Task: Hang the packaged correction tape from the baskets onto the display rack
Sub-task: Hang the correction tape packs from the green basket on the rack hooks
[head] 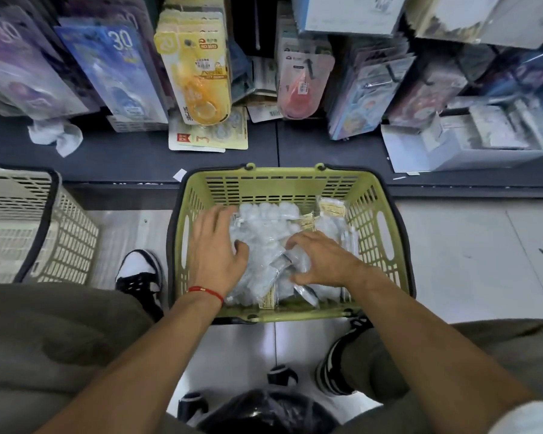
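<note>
— What sat closest to the lens?

— A dark rounded object (pixel 265 411) at the bottom edge, too blurred to name, with the person's knees either side. Beyond it both forearms reached forward into the green basket (pixel 276 177) on the floor.

— And the hands?

— The left hand (pixel 215 245) lay spread on the heap of packaged correction tape (pixel 264 233), fingers fairly straight, thumb hooked onto a packet. The right hand (pixel 322 258) had its fingers bent down into the pile; whether it actually gripped a packet, I couldn't tell.

— Where was the rack from there?

— Straight ahead and above: the display rack (pixel 376 84) with carded packs hanging, a yellow pack (pixel 198 76) at centre. The packets lay jumbled, no common axis. A beige basket (pixel 41 233) stood to the left, apart. Only the basket's far wall lay between, I'd judge.
</note>
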Demonstrator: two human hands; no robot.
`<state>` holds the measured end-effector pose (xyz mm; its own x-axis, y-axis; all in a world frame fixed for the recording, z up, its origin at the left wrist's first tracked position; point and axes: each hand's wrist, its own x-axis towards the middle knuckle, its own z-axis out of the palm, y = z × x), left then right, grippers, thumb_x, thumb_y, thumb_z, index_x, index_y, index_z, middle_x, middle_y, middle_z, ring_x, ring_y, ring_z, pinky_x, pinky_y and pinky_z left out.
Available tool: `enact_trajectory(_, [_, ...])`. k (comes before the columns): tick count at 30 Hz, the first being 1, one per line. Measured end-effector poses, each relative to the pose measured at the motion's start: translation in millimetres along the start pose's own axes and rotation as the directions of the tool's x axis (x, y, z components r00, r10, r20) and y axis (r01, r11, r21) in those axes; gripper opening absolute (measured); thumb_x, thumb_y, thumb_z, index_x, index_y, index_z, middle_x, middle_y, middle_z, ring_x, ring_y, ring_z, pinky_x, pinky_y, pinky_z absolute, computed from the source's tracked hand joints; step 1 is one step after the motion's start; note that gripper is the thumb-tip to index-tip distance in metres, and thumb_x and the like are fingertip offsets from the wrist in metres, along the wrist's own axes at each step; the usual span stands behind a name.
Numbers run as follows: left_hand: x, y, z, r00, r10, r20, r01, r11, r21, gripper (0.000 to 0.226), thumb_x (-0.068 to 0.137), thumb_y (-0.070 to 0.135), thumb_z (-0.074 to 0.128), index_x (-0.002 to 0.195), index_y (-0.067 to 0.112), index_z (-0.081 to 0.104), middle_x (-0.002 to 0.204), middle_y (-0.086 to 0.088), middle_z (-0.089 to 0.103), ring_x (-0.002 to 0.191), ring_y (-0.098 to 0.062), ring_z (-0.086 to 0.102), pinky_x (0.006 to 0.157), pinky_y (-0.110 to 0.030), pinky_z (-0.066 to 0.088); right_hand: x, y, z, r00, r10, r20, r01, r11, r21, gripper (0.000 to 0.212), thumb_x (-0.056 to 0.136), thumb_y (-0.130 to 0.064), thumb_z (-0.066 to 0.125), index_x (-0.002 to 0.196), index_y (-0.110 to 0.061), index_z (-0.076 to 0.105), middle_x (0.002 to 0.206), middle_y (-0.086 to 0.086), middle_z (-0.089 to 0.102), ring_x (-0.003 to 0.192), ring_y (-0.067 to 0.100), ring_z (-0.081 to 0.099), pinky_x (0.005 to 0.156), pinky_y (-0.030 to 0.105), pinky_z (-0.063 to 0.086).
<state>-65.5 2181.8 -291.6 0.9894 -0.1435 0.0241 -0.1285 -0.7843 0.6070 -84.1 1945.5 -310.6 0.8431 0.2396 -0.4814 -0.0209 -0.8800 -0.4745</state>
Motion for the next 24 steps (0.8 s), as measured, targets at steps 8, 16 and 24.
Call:
enact_trajectory(8, [-1, 26, 8, 0.969, -0.107, 0.224, 0.181, 0.923, -0.34, 0.036, 0.093, 0.008, 0.068, 0.125, 0.025, 0.065, 0.13, 0.005, 0.065, 0.126, -0.018, 0.057, 0.106, -0.035, 0.048, -33, 23, -63, 0.942, 0.264, -0.208, -0.054, 0.729, 0.682, 0.04, 0.089, 0.016, 0.065, 0.106, -0.02, 0.073, 0.127, 0.011, 0.07, 0.123, 0.026, 0.068, 0.099, 0.043, 0.059])
enact_trajectory(16, [3, 47, 6, 0.845, -0.01, 0.535, 0.373, 0.727, -0.577, 0.052, 0.09, 0.026, 0.083, 0.137, 0.033, 0.063, 0.108, 0.018, 0.073, 0.105, 0.004, 0.067, 0.085, -0.01, 0.051, -21, -6, -87, 0.963, -0.007, -0.271, 0.267, 0.208, 0.941, 0.042, 0.09, 0.015, 0.057, 0.127, -0.003, 0.066, 0.133, 0.019, 0.071, 0.128, 0.034, 0.067, 0.099, 0.042, 0.06])
enact_trajectory(24, [1, 10, -1, 0.828, -0.273, 0.49, 0.537, 0.638, -0.552, 0.029, 0.095, -0.003, 0.069, 0.105, 0.022, 0.059, 0.087, 0.004, 0.077, 0.071, 0.0, 0.072, 0.053, -0.008, 0.05, 0, 48, -14, 0.758, 0.587, -0.283, -0.612, 0.791, 0.003, 0.028, 0.103, -0.023, 0.06, 0.124, -0.005, 0.061, 0.125, 0.02, 0.066, 0.114, 0.036, 0.067, 0.092, 0.04, 0.055])
